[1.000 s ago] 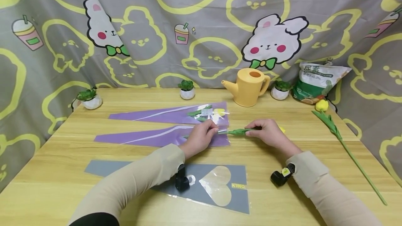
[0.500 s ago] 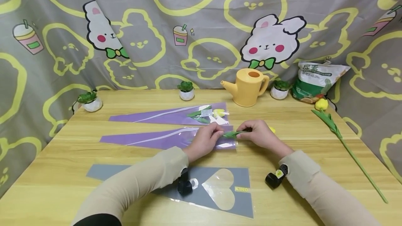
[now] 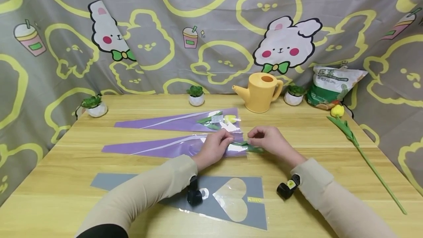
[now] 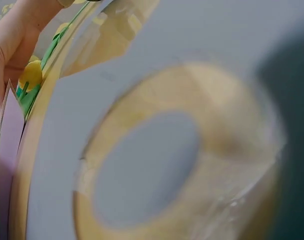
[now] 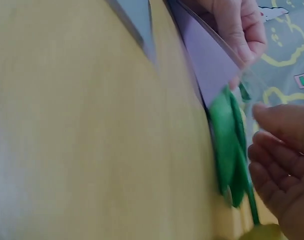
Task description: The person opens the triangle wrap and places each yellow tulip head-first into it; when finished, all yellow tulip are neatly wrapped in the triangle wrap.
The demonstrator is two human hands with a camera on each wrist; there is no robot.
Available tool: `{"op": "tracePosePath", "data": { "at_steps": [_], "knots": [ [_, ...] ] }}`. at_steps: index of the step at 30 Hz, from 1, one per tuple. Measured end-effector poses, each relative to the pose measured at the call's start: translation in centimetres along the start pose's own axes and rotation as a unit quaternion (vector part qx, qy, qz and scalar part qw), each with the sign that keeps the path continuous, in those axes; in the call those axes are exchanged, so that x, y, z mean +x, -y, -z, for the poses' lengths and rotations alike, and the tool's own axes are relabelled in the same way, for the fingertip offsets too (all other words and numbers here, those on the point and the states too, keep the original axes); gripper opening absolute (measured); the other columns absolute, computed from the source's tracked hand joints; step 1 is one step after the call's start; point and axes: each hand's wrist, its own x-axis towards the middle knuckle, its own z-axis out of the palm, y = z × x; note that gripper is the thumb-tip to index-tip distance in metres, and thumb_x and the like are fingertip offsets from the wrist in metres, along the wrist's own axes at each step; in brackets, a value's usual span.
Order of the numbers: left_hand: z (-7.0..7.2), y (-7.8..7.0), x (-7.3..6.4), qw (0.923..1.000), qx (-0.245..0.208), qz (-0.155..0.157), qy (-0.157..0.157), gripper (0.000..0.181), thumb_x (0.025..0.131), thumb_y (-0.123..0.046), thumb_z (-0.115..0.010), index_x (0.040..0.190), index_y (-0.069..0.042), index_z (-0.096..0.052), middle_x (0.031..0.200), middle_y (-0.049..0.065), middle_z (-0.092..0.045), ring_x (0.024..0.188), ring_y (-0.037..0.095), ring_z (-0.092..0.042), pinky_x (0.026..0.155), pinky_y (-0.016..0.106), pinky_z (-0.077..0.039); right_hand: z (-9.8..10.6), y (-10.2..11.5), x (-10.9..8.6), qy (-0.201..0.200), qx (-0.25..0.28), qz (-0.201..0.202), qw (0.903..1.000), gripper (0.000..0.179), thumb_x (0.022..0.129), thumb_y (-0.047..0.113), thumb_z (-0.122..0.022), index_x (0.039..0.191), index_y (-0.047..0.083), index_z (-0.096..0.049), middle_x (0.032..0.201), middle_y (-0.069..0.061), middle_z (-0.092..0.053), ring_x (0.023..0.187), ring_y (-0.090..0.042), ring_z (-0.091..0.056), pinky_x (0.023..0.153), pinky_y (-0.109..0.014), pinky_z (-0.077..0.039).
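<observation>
A purple flower sleeve (image 3: 142,147) with a clear front lies across the middle of the table. My left hand (image 3: 213,146) pinches its film near the wide right end. Half in that mouth is a yellow tulip with green leaves (image 3: 254,150). Its stem (image 5: 253,207) and part of its yellow bloom (image 5: 264,232) show in the right wrist view; my right hand hides the bloom in the head view. My right hand (image 3: 272,140) is at the mouth beside the leaves, its fingers bent, thumb and fingertips slightly apart. In the left wrist view the bloom (image 4: 30,75) hangs below that hand.
Behind lies another purple sleeve (image 3: 148,121) with a tulip inside. A grey sleeve (image 3: 252,184) with a heart window lies in front. A loose yellow tulip (image 3: 367,157) lies right. Along the back stand a yellow watering can (image 3: 261,93), several potted plants (image 3: 196,98) and a fertilizer bag (image 3: 333,87).
The tulip has moved left, its leaves now at the sleeve's mouth, one lying lower and spread. My right hand has shifted left and loosened from it. My left hand has edged right.
</observation>
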Motion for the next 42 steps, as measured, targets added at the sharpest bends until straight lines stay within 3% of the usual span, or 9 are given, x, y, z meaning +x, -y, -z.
{"op": "tracePosePath", "data": {
  "at_steps": [6,12,15,19,25,31,37,42],
  "knots": [
    [0.0,0.2,0.1,0.9999,-0.011,0.0,-0.005,0.006,0.089,-0.013,-0.06,0.085,-0.009,-0.062,0.084,0.002,-0.067,0.076,0.011,-0.056,0.073,0.025,-0.047,2.2,-0.6,-0.6,-0.03,0.072,-0.015,0.9969,0.034,0.086,0.022,-0.066,0.11,-0.002,-0.062,0.108,-0.015,-0.063,0.088,-0.007,-0.057,0.076,-0.021,-0.047],
    [0.1,0.1,0.0,0.9997,-0.024,0.002,0.002,0.007,0.09,-0.013,-0.06,0.084,-0.009,-0.061,0.078,0.001,-0.063,0.071,0.009,-0.051,0.068,0.022,-0.044,4.3,-3.0,-1.6,-0.019,0.118,-0.034,0.9922,0.047,0.089,0.029,-0.062,0.127,0.003,-0.053,0.133,-0.016,-0.05,0.104,0.0,-0.052,0.085,-0.014,-0.041],
    [0.1,0.1,-0.1,0.9997,-0.025,-0.007,0.002,0.007,0.09,-0.013,-0.06,0.084,-0.009,-0.061,0.078,0.001,-0.063,0.07,0.008,-0.051,0.067,0.022,-0.044,5.0,-4.2,-2.1,-0.005,0.114,-0.026,0.9931,0.048,0.091,0.026,-0.06,0.131,0.003,-0.049,0.136,-0.017,-0.047,0.11,-0.004,-0.049,0.086,-0.012,-0.039],
    [0.1,0.2,-0.1,0.9996,-0.025,-0.014,0.003,0.007,0.09,-0.014,-0.06,0.084,-0.009,-0.061,0.078,0.001,-0.063,0.07,0.008,-0.051,0.067,0.022,-0.044,5.6,-5.7,-2.7,0.027,0.121,0.014,0.9922,0.05,0.091,0.019,-0.059,0.134,-0.001,-0.043,0.138,-0.023,-0.043,0.114,-0.003,-0.049,0.086,-0.01,-0.039],
    [0.1,0.3,-0.1,0.9994,-0.027,-0.02,0.006,0.006,0.09,-0.013,-0.059,0.086,-0.009,-0.061,0.08,0.001,-0.064,0.072,0.009,-0.053,0.069,0.023,-0.046,5.6,-7.2,-3.2,0.091,0.159,0.05,0.9819,0.058,0.087,0.008,-0.062,0.137,-0.006,-0.037,0.14,-0.029,-0.035,0.117,0.006,-0.045,0.09,-0.01,-0.037],
    [0.0,0.3,0.1,0.9991,-0.032,-0.028,0.008,0.005,0.09,-0.013,-0.059,0.088,-0.01,-0.061,0.084,0.002,-0.065,0.074,0.009,-0.054,0.07,0.023,-0.046,5.4,-7.0,-3.2,0.101,0.157,0.031,0.9819,0.055,0.084,0.004,-0.063,0.134,-0.004,-0.043,0.138,-0.019,-0.043,0.112,0.004,-0.047,0.089,-0.011,-0.039],
    [0.1,0.2,0.0,0.9994,-0.024,-0.026,0.006,0.005,0.09,-0.013,-0.059,0.088,-0.009,-0.061,0.084,0.002,-0.065,0.074,0.01,-0.054,0.07,0.024,-0.046,5.3,-6.7,-3.4,0.064,0.141,0.015,0.9878,0.05,0.084,0.01,-0.066,0.13,-0.002,-0.05,0.125,0.007,-0.056,0.103,0.002,-0.053,0.083,-0.016,-0.045],
    [0.2,0.0,-0.1,0.9993,-0.027,-0.019,0.018,0.006,0.091,-0.013,-0.058,0.089,-0.009,-0.061,0.085,0.002,-0.065,0.074,0.011,-0.053,0.07,0.023,-0.045,5.2,-7.1,-3.5,0.063,0.206,0.022,0.9762,0.046,0.086,0.006,-0.064,0.129,-0.001,-0.051,0.119,0.017,-0.058,0.101,0.0,-0.057,0.08,-0.018,-0.048]
  ]
}}
